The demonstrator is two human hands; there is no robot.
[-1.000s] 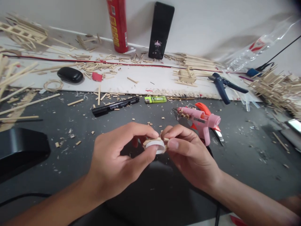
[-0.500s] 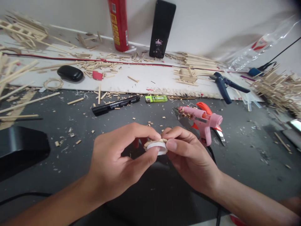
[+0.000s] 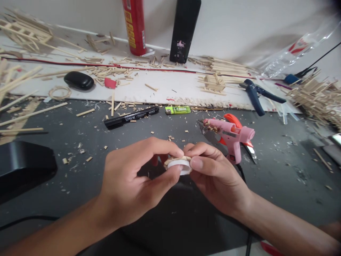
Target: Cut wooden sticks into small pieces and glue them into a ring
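A small white ring (image 3: 183, 170) with short wooden pieces along its outer side is held between both hands above the dark tabletop. My left hand (image 3: 138, 177) is closed on it, thumb at the ring's inner edge and index finger on top of the wood. From the other side, my right hand (image 3: 217, 174) pinches the ring's right end between thumb and fingers. Fingers hide part of the ring. Just beyond my right hand lies a pink glue gun (image 3: 230, 133), its nozzle crusted with residue, over orange-handled cutters (image 3: 249, 151).
A black marker (image 3: 131, 117) and a green lighter (image 3: 178, 110) lie ahead. Behind them, a white board (image 3: 170, 85) carries wooden stick bits, blue-handled pliers (image 3: 255, 96) and a black mouse-shaped object (image 3: 79, 80). A red can (image 3: 134, 28) and a black box (image 3: 185, 32) stand by the wall.
Both hands keep nearly the same grip on the ring. The view has shifted very slightly; nothing else has visibly moved.
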